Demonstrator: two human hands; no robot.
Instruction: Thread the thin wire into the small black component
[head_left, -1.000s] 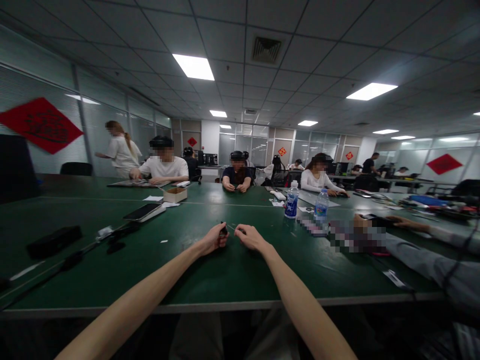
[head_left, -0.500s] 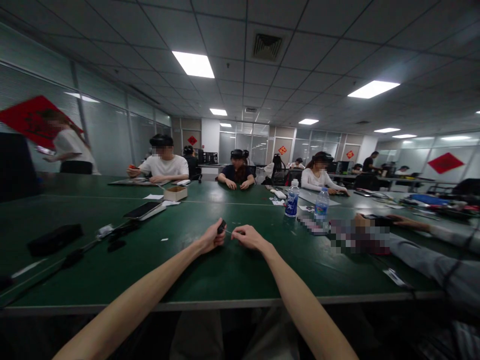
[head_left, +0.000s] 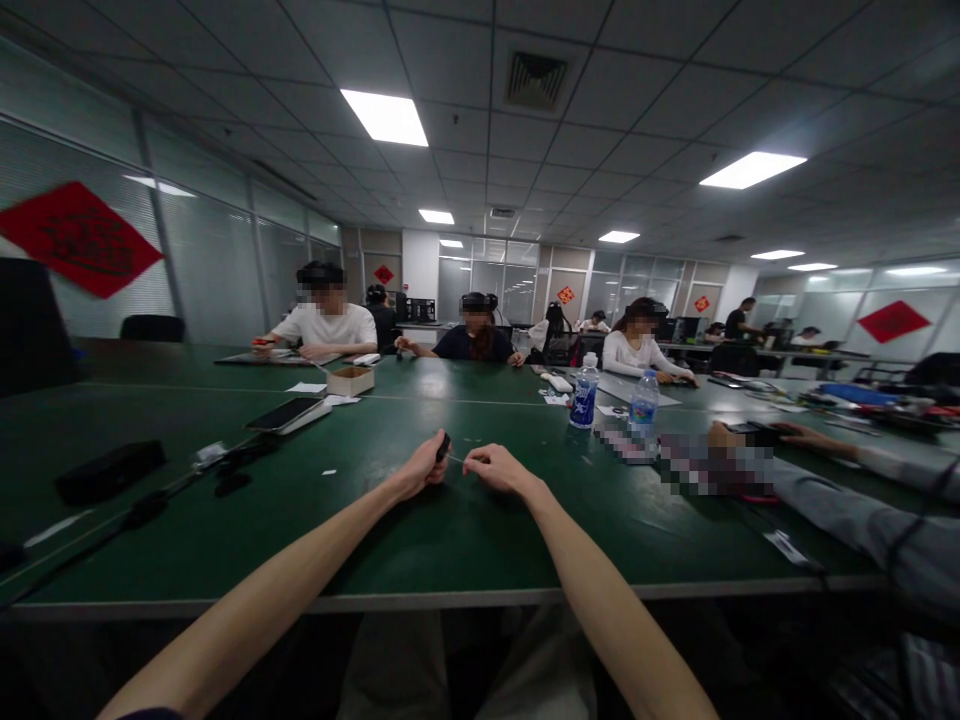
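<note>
Okay, so from my head cam: my left hand is closed up, pinching a small dark oblong object, too small to tell what it is. My right hand is just beside it, curled, with finger and thumb pinched on a thin pale strand running across to that object. Both hands are over a dark green table.

Left of the object there's a black zip pouch, a black cable and a smartphone on a white case. Straight ahead and left of it sits a small open cardboard box. To its right are two clear plastic water bottles, and further right a co-worker's grey sleeve reaches in, that hand resting on the table.
</note>
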